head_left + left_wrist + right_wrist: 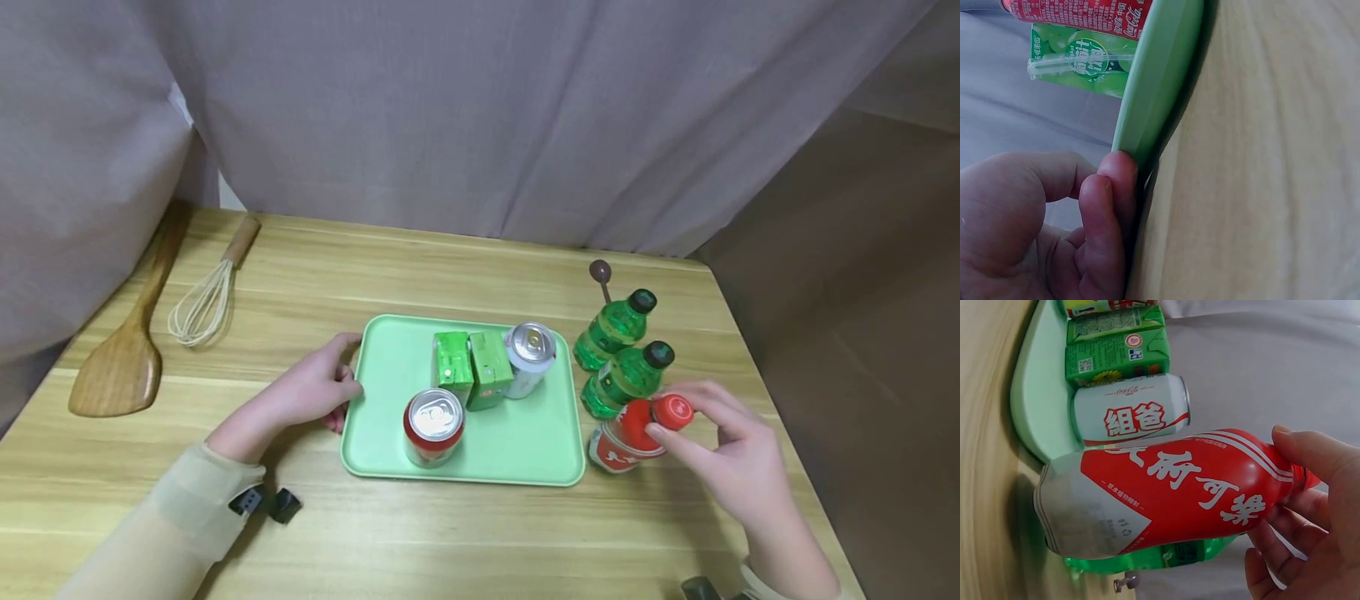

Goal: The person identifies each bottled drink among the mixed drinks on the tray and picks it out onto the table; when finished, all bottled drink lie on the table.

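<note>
In the head view my left hand (pixel 311 387) is at the left rim of a light green tray (pixel 517 454), fingers curled and fingertips on its edge. The left wrist view shows those fingertips on the tray wall (pixel 1163 69). My right hand (pixel 738 454) grips the neck of a red-and-white soda bottle (pixel 628 435), just below its red cap. The bottle tilts beside the tray's right end; its label faces the right wrist view. On the tray stand a red soda can (pixel 433 429), two green juice boxes (pixel 453 367) and a white soda can (pixel 529 358).
Two green soda bottles (pixel 611 333) with dark caps stand right of the tray, behind the red one. A brown spoon (pixel 600 272) lies behind them. At the left lie a wooden spatula (pixel 120 371) and a whisk (pixel 206 304). Grey cloth (pixel 420 117) hangs along the back.
</note>
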A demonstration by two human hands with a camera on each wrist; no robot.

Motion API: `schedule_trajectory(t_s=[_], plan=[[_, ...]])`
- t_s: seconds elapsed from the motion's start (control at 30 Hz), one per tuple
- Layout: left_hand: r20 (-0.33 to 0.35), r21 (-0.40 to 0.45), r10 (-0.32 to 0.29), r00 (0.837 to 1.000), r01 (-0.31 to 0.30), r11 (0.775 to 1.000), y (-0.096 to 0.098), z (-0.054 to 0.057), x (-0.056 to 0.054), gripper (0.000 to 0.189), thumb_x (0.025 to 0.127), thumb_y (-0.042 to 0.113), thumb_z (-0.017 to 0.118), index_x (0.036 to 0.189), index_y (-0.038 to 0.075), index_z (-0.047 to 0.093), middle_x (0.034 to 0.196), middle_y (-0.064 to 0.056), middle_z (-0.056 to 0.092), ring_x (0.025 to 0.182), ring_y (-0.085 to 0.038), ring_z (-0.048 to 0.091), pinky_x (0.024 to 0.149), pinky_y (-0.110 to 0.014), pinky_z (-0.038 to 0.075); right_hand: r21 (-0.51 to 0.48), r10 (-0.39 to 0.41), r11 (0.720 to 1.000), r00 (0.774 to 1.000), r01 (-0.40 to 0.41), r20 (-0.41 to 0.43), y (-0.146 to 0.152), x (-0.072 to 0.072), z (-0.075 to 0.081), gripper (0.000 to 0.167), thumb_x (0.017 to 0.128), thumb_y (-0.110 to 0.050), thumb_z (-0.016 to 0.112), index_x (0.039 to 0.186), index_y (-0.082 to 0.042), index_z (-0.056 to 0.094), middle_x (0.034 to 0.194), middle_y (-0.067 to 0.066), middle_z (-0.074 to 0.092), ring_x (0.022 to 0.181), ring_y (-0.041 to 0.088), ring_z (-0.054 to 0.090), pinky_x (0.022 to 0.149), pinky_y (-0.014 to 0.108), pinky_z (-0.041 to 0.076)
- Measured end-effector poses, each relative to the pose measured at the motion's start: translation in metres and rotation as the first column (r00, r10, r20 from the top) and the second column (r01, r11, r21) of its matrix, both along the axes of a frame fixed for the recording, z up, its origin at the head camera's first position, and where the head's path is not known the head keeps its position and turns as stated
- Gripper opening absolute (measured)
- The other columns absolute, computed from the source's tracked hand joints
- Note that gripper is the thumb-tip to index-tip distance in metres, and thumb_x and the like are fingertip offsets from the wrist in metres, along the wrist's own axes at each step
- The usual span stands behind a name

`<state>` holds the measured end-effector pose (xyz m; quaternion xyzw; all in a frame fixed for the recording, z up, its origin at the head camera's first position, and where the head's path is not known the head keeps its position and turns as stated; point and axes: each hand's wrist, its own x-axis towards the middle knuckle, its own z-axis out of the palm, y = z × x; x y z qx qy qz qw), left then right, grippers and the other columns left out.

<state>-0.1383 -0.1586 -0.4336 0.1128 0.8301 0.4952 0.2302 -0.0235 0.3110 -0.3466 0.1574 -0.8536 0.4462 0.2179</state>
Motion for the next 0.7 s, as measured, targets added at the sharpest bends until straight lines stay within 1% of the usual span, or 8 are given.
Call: schedule_trajectory(t_s=[0.23,0.47,0.6,0.7], plan=[[0.008,0.0,0.008,1.0,-0.008,1.0,-0.0018,-0.0033,0.0002,0.082,0.091,0.001,0.059,0.162,0.004,0.017,0.079,-0.015,0.064,0.048,-0.026,0.063,0.046,-0.044,0.06,0.039,-0.051,0.998,0.994,0.047,0.094,0.0018,0.0015,-0.0025,0.041,0.065,0.023,0.082,0.1,0.003,0.077,0.102,0.01,0.071,0.102,0.01,0.064,0.093,0.014,0.052],[-0.001,0.015,0.001,1.0,0.0,1.0,-0.0038,-0.001,0.0011,0.082,0.092,-0.001,0.057,0.162,0.003,0.017,0.079,-0.016,0.063,0.048,-0.026,0.063,0.045,-0.043,0.059,0.045,-0.052,0.998,0.995,0.048,0.086,0.0029,0.0016,-0.0071,0.041,0.066,0.023,0.082,0.101,0.003,0.077,0.103,0.011,0.071,0.102,0.008,0.065,0.093,0.012,0.052],[0.0,0.016,0.001,1.0,-0.001,1.0,-0.004,0.0002,0.0015,0.082,0.092,0.0,0.058,0.163,0.004,0.017,0.079,-0.015,0.063,0.048,-0.025,0.063,0.045,-0.043,0.059,0.022,-0.05,0.999,0.992,0.047,0.114,0.0045,0.0032,-0.0083,0.041,0.067,0.024,0.081,0.102,0.004,0.076,0.105,0.01,0.072,0.104,0.01,0.065,0.094,0.013,0.053],[-0.005,0.011,-0.002,1.0,0.002,1.0,-0.0053,0.0008,0.0023,0.082,0.093,0.001,0.059,0.163,0.003,0.016,0.078,-0.015,0.062,0.049,-0.025,0.063,0.046,-0.042,0.059,0.02,-0.028,0.999,0.99,0.025,0.136,0.0056,0.004,-0.009,0.042,0.068,0.024,0.08,0.104,0.004,0.075,0.107,0.011,0.071,0.106,0.011,0.065,0.095,0.013,0.053]])
